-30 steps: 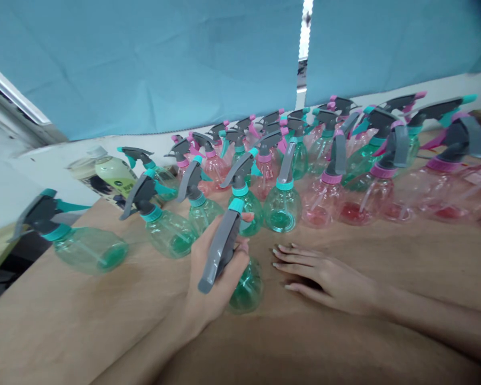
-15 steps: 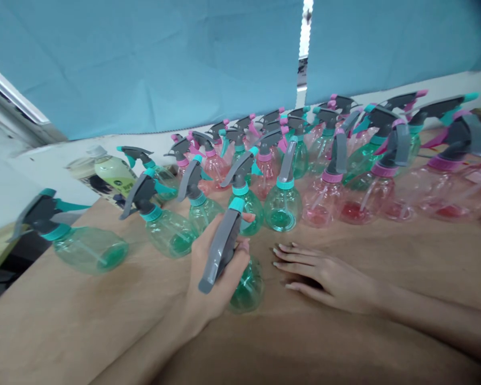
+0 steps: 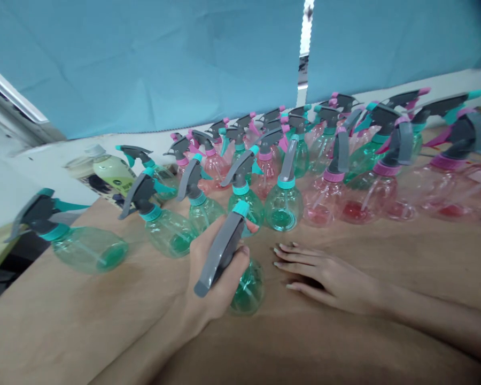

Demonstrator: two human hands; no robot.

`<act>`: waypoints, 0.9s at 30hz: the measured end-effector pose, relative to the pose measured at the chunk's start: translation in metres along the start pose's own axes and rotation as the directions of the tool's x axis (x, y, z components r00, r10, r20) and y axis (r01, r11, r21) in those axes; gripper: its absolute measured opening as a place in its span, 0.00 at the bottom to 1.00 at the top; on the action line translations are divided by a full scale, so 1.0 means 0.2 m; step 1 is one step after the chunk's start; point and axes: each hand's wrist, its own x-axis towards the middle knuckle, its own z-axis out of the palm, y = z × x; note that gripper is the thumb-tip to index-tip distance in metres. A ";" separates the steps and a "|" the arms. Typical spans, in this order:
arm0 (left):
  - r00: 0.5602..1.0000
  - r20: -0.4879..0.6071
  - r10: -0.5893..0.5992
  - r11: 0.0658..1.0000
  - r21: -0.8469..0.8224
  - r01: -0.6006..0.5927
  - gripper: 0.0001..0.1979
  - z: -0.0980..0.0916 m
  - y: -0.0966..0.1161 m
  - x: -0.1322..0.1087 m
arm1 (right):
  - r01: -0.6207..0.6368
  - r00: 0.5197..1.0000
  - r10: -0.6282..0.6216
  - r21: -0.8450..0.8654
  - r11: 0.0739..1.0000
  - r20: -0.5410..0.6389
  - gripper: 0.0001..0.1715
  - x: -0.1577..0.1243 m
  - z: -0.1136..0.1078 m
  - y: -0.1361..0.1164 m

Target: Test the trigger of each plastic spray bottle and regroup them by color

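My left hand (image 3: pixel 214 278) is wrapped round the neck of a green spray bottle (image 3: pixel 248 291) with a grey trigger head and teal nozzle. That bottle stands on the wooden table (image 3: pixel 316 347); its trigger and collar are mostly hidden by my fingers. To the right, my right hand (image 3: pixel 324 272) lies palm down on the tabletop, fingers stretched out, holding nothing. Just beyond the two hands stands another green spray bottle (image 3: pixel 284 208). Two more, a green bottle (image 3: pixel 170 232) and a further green bottle (image 3: pixel 90 248), stand left of my left hand.
Several pink spray bottles (image 3: pixel 358 198) and green ones crowd the back and right of the table. A pale green bottle (image 3: pixel 112 171) with a white cap stands at back left. Behind them, a blue sheet (image 3: pixel 184 64) covers the wall.
The held spray bottle's head has tilted or shifted very slightly within my left hand, its nozzle a little to the right. My right hand stays put.
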 end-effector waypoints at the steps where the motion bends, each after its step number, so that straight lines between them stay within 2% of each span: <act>1: 1.000 0.006 0.008 1.000 0.003 -0.008 0.11 0.00 0.01 0.00 | 0.002 1.000 -0.002 0.003 1.000 -0.002 0.26 0.00 0.00 0.00; 7: 0.998 0.059 0.000 1.000 -0.009 0.000 0.06 -0.02 0.04 0.02 | 0.007 1.000 -0.007 0.010 1.000 -0.010 0.25 0.00 0.00 0.01; 12: 0.999 0.045 0.001 1.000 -0.019 0.000 0.05 -0.01 0.02 0.01 | 0.005 1.000 -0.004 0.046 0.999 -0.027 0.26 0.00 0.00 0.01; 17: 0.999 0.036 0.005 0.999 0.054 -0.007 0.04 -0.02 0.03 0.02 | 0.002 1.000 -0.001 0.040 0.999 -0.025 0.26 0.00 0.00 0.00; 23: 0.999 0.030 -0.017 0.999 -0.032 0.018 0.16 -0.01 0.03 0.02 | 0.003 1.000 -0.002 0.029 1.000 -0.025 0.25 0.00 0.00 0.00; 27: 1.000 0.006 -0.030 0.999 -0.014 0.030 0.18 0.00 0.03 0.01 | 0.006 0.999 -0.004 0.053 0.999 -0.037 0.26 0.00 0.00 0.00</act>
